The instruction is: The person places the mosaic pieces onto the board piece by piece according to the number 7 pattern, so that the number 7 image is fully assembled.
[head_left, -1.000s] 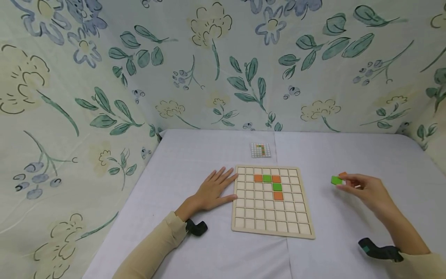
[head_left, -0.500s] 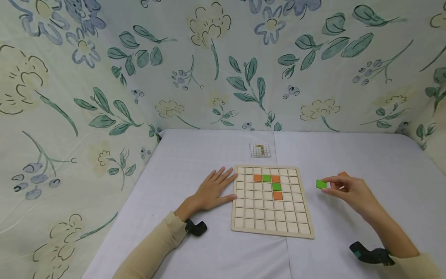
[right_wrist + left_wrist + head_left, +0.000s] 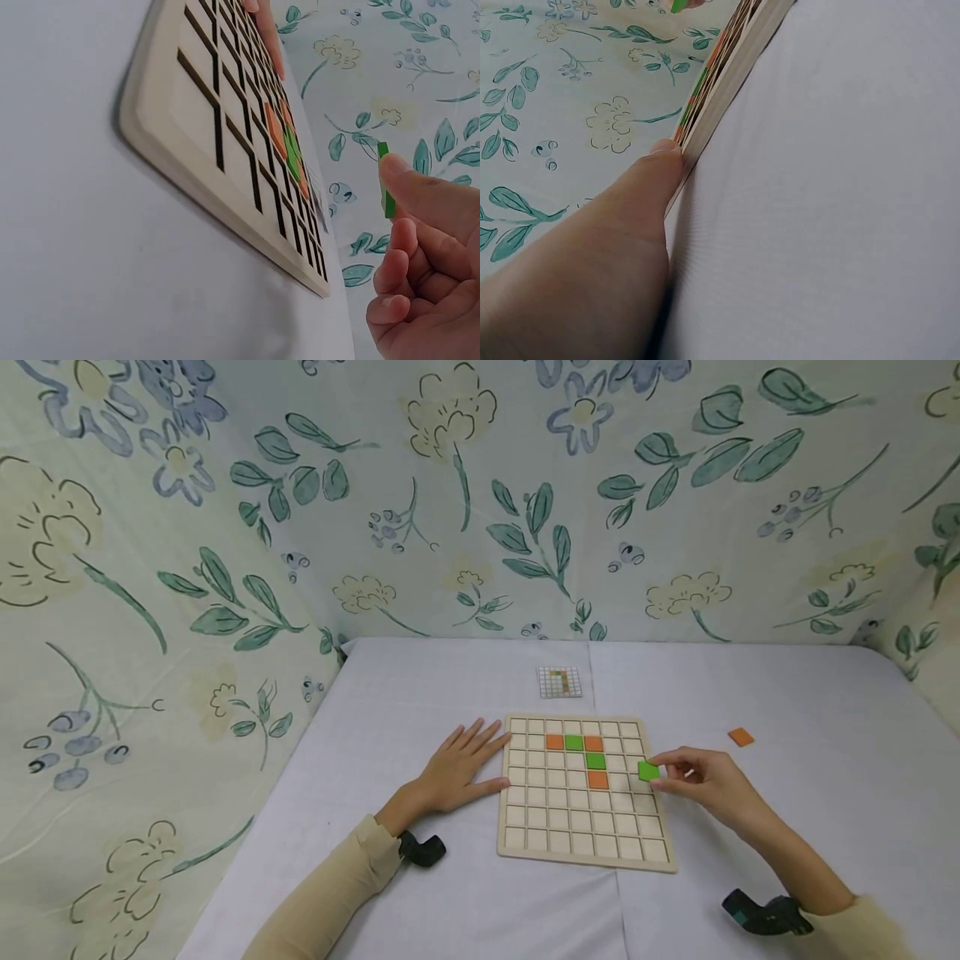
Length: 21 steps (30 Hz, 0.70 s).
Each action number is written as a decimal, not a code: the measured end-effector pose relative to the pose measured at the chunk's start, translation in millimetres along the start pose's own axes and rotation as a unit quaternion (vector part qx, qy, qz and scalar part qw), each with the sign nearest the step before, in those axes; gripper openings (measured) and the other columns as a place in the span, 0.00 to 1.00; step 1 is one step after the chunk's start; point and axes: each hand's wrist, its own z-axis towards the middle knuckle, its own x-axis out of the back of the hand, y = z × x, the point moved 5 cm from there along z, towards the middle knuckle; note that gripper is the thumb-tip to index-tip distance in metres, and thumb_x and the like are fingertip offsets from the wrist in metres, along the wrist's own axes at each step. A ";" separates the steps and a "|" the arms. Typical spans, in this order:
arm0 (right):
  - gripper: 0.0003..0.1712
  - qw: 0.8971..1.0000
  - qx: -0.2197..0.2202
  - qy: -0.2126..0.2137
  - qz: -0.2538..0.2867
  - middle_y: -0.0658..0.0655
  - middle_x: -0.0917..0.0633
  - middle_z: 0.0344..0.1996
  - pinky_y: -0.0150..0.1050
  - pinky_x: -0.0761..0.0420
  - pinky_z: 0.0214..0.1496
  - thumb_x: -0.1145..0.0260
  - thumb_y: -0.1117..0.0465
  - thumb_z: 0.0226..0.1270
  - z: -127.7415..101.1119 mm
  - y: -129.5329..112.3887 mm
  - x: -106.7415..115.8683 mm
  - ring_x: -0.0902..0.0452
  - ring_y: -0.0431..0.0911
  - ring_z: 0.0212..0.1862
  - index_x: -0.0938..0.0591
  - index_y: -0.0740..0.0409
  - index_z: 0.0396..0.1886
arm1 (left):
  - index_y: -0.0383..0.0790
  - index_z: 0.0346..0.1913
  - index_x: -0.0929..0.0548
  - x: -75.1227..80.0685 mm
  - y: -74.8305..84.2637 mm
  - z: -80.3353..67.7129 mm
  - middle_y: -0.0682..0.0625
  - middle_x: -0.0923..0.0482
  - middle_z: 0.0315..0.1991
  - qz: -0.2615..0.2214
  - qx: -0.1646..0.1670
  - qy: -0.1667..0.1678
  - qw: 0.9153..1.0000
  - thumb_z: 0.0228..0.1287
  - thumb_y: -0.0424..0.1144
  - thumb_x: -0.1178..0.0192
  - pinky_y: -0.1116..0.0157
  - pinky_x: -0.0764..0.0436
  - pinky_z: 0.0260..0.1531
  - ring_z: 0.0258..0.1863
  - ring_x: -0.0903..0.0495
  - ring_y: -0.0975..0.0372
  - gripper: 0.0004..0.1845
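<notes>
Your right hand pinches a green tile between thumb and fingertips, right of frame centre in the head view. The tile hangs over the right-hand columns of the wooden grid board, just inside its right edge; in the right wrist view the green tile stands edge-on, clear above the board surface, not touching it.

Your left hand lies flat and open on the white tablecloth, fingers straight, fingertips against the board's left edge. In the left wrist view a fingertip butts the board's side rim; whether it presses or only touches, you can't tell from that angle.

On the board, upper middle: orange, green and orange tiles in a row, then a green tile and an orange tile stepping down below the row's right end. The cells under and around the held tile are bare, and so are the bottom rows and left columns.

A loose orange tile lies on the cloth to the right, well apart from the board. A small pattern card sits above the board's top edge, near it but not touching. Wide bare cloth lies right of the board and along the lower frame.
</notes>
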 end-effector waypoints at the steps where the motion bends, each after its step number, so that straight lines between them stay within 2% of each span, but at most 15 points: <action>1: 0.17 1.000 -0.002 -0.004 0.005 0.53 0.27 0.25 0.33 0.30 0.24 0.23 0.64 0.58 0.5 -0.4 -2.8 0.32 0.42 0.28 0.13 0.65 0.46 | 0.50 0.81 0.51 -0.2 -0.2 0.2 0.48 0.57 0.80 0.000 0.001 -0.001 1.000 0.73 0.68 0.59 0.46 0.58 0.74 0.79 0.60 0.49 0.42; 11: 0.17 0.998 0.001 -0.038 0.044 0.52 0.25 0.25 0.31 0.28 0.27 0.23 0.64 0.57 1.2 -5.5 -27.5 0.31 0.41 0.28 0.13 0.67 0.46 | 0.53 0.81 0.53 -4.3 -3.7 0.7 0.50 0.59 0.81 0.007 0.006 -0.007 1.000 0.73 0.70 0.62 0.48 0.60 0.74 0.79 0.62 0.51 0.42; 21: 0.18 0.996 -0.017 -0.060 0.069 0.53 0.25 0.25 0.30 0.29 0.27 0.22 0.65 0.56 2.2 -8.6 -45.3 0.31 0.41 0.28 0.14 0.68 0.45 | 0.54 0.81 0.54 -6.2 -5.2 2.1 0.51 0.60 0.81 0.008 0.009 -0.007 1.000 0.73 0.70 0.62 0.49 0.61 0.74 0.79 0.63 0.52 0.42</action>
